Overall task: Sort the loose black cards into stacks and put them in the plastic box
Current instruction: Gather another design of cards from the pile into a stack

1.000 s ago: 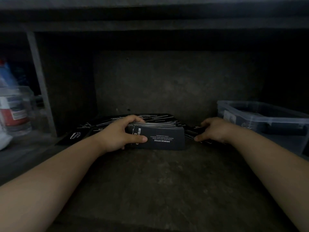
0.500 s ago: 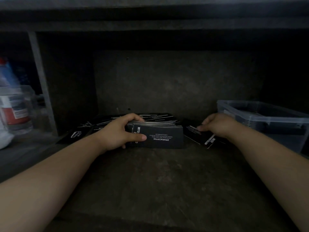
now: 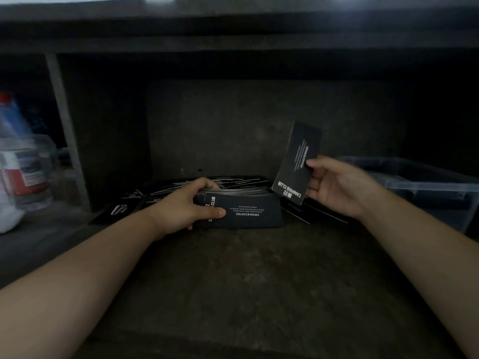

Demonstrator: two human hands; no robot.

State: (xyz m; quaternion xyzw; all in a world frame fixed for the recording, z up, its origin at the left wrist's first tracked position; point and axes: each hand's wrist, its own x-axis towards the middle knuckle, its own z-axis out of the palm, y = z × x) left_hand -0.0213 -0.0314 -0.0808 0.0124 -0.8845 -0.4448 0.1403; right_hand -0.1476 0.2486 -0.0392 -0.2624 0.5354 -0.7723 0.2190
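Right hand [image 3: 334, 186] now pinches one card [image 3: 298, 161], lifted upright off the loose cards [image 3: 324, 217] near the shelf's [image 3: 246, 268] back edge. Left hand [image 3: 186, 206] grips the stack [image 3: 246, 209] mid-shelf. Judgement: this card joins the stack next; box [image 3: 425, 182] sits at right edge.

Dim recess; dark shelf [image 3: 233, 281], bare back wall [image 3: 233, 125], grey upright post [image 3: 67, 130] left.
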